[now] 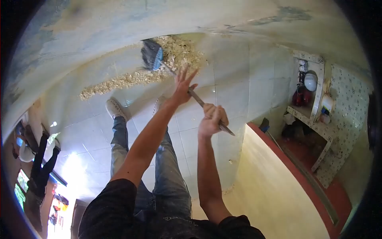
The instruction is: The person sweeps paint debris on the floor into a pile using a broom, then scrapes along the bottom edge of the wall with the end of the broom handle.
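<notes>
My right hand point(213, 120) is wrapped round the upper end of a broom's wooden handle. My left hand point(185, 87) touches the same handle lower down, its fingers stretched out and spread, the thumb beside the stick. The broom point(158, 59) has a blue head and dark bristles, which rest on the floor by the wall. Around the bristles lies a heap of pale yellowish flakes point(179, 49). From it a long strip of the same flakes point(115, 83) runs left along the floor.
My shoes point(116, 109) stand on pale floor tiles point(191, 139) just behind the flakes. At right is a low wall with a red top point(286, 159), a long pole point(306, 173) lying on it. Tiled shelves point(310, 115) hold several items. Another person point(39, 171) is at far left.
</notes>
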{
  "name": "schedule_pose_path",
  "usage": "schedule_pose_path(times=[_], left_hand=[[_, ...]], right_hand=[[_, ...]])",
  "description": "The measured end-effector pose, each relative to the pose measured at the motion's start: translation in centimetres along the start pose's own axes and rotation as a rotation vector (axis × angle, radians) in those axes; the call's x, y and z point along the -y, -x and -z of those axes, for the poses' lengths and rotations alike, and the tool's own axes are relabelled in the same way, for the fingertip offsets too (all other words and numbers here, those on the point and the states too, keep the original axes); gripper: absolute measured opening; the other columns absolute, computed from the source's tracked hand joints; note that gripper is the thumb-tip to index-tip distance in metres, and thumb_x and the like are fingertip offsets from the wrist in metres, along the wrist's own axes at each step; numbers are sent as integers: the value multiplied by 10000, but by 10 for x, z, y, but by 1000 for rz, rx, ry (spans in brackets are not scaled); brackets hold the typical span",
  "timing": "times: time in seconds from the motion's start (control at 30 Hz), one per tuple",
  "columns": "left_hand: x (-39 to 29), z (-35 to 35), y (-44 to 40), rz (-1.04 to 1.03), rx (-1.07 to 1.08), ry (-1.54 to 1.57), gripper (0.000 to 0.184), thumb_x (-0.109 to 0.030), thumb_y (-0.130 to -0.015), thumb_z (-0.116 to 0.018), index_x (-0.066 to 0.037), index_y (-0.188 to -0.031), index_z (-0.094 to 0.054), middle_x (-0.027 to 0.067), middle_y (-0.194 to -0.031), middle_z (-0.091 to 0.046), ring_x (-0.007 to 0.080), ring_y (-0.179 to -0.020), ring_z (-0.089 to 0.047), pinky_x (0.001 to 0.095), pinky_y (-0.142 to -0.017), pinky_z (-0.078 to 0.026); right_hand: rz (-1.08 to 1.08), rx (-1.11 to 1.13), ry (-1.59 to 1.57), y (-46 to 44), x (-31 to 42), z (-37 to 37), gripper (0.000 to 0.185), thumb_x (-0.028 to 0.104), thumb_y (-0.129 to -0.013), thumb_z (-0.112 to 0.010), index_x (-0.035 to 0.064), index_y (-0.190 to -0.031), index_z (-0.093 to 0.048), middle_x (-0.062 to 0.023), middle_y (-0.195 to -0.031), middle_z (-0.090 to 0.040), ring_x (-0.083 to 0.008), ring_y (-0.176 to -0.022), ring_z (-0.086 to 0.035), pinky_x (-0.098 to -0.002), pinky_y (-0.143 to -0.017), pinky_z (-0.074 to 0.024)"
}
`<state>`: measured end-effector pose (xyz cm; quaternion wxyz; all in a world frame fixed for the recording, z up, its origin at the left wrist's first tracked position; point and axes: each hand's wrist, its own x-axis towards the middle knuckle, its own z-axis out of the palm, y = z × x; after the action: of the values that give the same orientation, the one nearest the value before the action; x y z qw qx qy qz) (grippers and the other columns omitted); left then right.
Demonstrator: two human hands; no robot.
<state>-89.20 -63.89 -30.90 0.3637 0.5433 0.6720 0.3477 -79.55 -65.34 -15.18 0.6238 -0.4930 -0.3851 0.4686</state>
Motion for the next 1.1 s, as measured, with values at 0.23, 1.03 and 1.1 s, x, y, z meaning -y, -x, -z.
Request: schedule_pose_path(times=[0.23,1.03,1.1], left_hand=[[-43,-23,-16,-69,-35,163,667,-188,-924,-651,-317,-1517,-374,177,-1637,-109,535,-1456,-93,673,-1146,-139],[-37,248,88,26,-113,-85,206,-148,-857,-691,-105,-1058,-682,79,-720,-610,290,-739,-587,413,-815,-446],[-5,286,112,36,-182,-122,218,-136,-844,-691,-87,-1056,-675,105,-728,-618,315,-708,-590,416,-720,-451]], right_hand=[[-5,-62,81,-23,33,10,391,6,-946,-443,91,-605,-271,3,-514,-248,-115,-462,-245,-317,-480,-266],[30,637,-239,77,104,-156,412,9,-902,-484,81,-574,-245,-21,-457,-345,-142,-388,-320,-324,-415,-318],[57,749,-357,98,86,-191,398,-26,-872,-511,66,-567,-272,-28,-464,-361,-152,-387,-346,-317,-409,-328]])
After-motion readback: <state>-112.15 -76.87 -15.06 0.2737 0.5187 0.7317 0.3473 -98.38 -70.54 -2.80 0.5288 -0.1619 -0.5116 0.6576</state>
